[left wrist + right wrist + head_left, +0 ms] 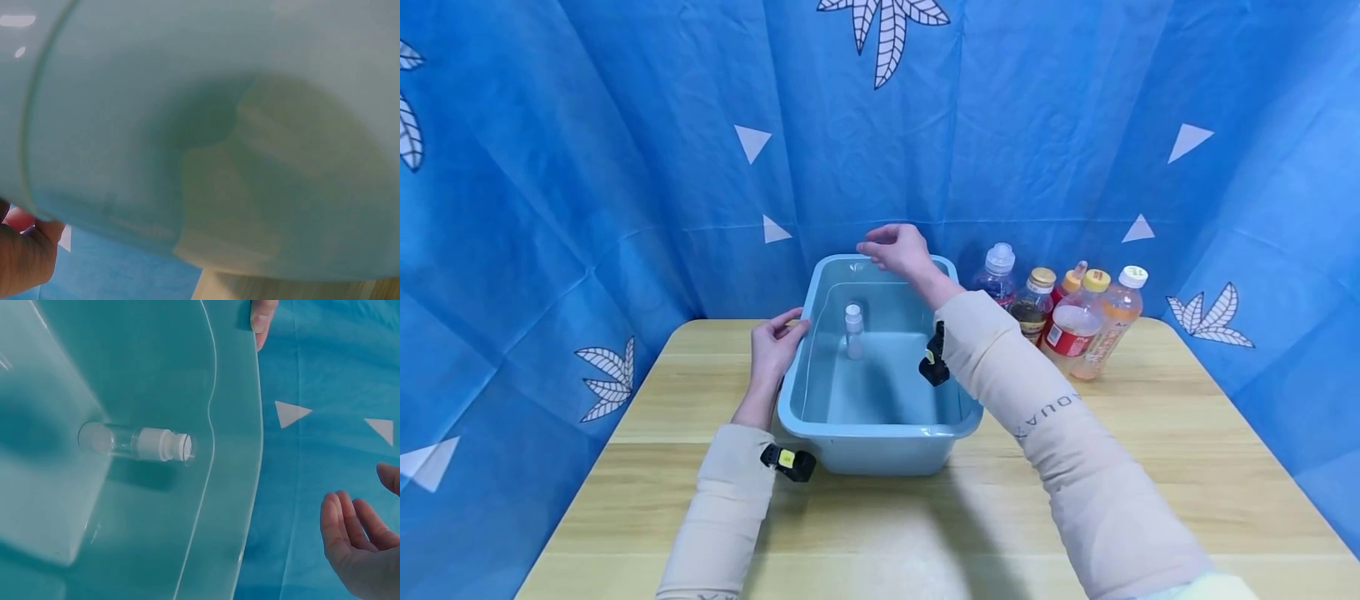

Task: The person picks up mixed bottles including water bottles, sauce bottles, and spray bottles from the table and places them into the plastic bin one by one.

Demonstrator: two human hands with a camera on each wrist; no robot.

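A light blue plastic basin [880, 454] stands on the table. My left hand [772, 346] holds its left rim, thumb and fingers pinching the edge; in the left wrist view the fingers [31, 250] show at the rim. Inside, a small clear bottle with a white cap [853, 329] stands upright near the left wall, and the right wrist view shows the same bottle [134, 442] sideways. Over the far side of the basin my right hand [898, 250] hovers with loosely bent fingers and nothing between them. That hand [362, 544] appears apart from the rim in its own wrist view.
Several drink bottles stand close together right of the basin, among them one with a yellow cap [1075, 321], one with a white cap [1116, 321] and a dark one [1032, 307]. A blue patterned cloth [1037, 125] hangs behind the wooden table [1150, 467].
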